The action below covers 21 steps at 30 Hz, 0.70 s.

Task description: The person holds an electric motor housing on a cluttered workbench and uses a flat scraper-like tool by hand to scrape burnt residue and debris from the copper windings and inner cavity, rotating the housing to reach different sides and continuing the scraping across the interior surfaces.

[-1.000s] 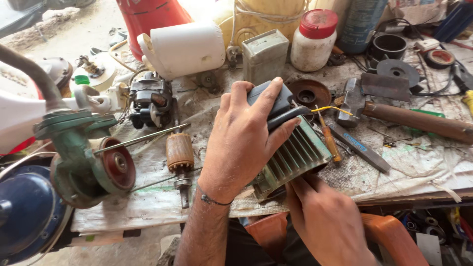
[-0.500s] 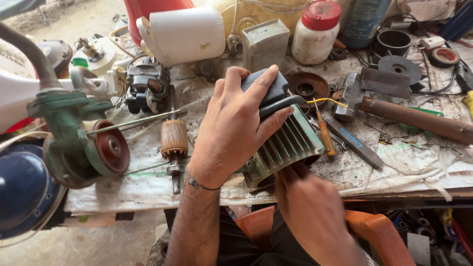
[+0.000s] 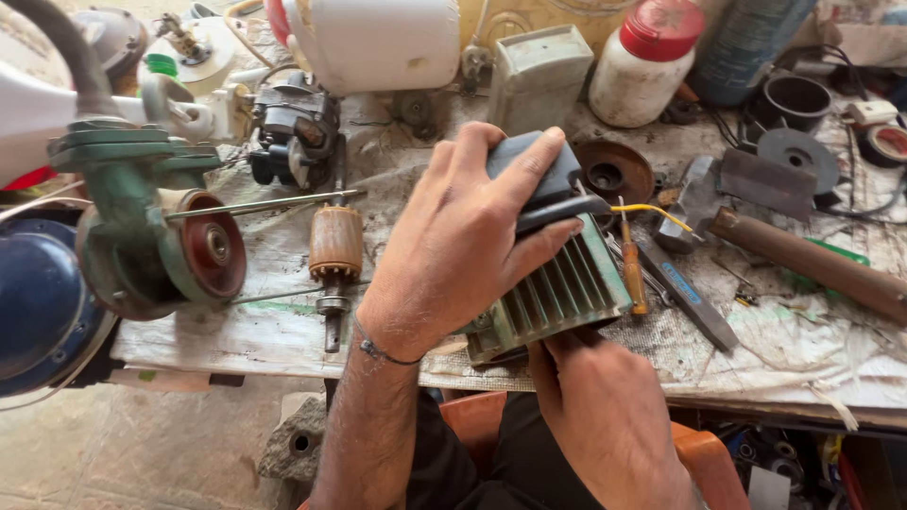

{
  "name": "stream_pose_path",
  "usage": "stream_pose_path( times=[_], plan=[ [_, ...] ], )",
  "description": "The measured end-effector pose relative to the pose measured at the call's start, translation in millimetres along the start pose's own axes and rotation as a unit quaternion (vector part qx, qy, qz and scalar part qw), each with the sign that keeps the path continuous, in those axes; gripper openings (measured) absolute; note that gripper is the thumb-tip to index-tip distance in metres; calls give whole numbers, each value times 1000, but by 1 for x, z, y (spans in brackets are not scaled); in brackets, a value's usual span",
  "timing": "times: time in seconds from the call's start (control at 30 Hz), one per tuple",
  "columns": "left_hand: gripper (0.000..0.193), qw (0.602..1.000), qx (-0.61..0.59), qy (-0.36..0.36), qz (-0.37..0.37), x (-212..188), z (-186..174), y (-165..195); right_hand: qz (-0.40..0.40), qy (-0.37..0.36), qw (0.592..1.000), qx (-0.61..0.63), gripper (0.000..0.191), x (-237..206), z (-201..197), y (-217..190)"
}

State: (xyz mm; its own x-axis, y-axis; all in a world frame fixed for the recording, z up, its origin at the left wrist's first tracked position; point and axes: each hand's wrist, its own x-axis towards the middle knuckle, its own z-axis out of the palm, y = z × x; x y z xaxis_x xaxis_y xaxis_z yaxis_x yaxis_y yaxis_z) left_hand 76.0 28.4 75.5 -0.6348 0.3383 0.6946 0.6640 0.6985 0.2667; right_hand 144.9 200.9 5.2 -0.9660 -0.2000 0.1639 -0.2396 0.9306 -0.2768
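My left hand (image 3: 463, 246) lies over a green finned motor housing (image 3: 557, 297) with a dark box on top, gripping it at the near edge of the workbench (image 3: 236, 331). Below it, my right hand (image 3: 605, 416) presses its fingers against the housing's near end; what they touch there is hidden. A copper-wound rotor on a shaft (image 3: 333, 260) lies on the bench left of my left hand. A yellow-handled screwdriver (image 3: 631, 269) rests just right of the housing.
A green pump body with a red pulley (image 3: 161, 241) sits at left, above a blue round casing (image 3: 38, 302). Behind are a white plastic jug (image 3: 378, 38), a grey box (image 3: 539, 76), a red-capped jar (image 3: 647, 61), a hammer (image 3: 794, 250), a flat file (image 3: 685, 293) and metal discs.
The view has shifted, so everything sits a little higher and further right. Both hands keep their hold on the housing, which looks slightly turned.
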Motion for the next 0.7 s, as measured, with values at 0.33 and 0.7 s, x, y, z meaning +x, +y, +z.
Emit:
stream_pose_path(
  times=[0.33, 0.7],
  plan=[
    [66, 1000, -13, -25, -12, 2, -3, 2, -56, 102, 992, 42, 18, -12, -2, -1],
    [65, 1000, -14, -1, 4, 6, -5, 3, -46, 84, 995, 26, 33, 0, 7, 5]
  ],
)
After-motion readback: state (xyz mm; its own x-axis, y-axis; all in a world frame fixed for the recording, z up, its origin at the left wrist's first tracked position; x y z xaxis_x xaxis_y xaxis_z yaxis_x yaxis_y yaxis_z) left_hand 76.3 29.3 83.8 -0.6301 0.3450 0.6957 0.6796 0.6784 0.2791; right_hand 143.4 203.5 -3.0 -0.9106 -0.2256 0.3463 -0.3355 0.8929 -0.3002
